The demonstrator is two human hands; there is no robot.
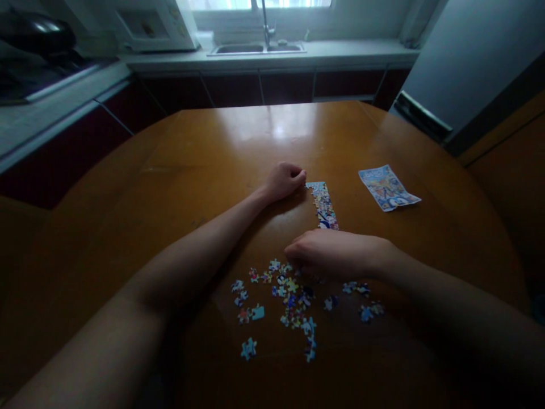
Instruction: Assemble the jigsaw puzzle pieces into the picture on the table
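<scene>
A partly joined strip of jigsaw puzzle lies on the wooden table, with a ragged left edge. My left hand rests at its upper left corner, fingers curled together; whatever they hold is too small to tell. Below the strip, my right hand reaches in from the right with its fingers bent down over the top of the loose puzzle pieces. Its fingertips are hidden. A light blue piece lies left of the pile, and a small cluster sits nearer the front.
A creased picture sheet lies on the right of the table. Beyond the table are a counter with a sink, a microwave and a stove at the left. A tall pale appliance stands at the right.
</scene>
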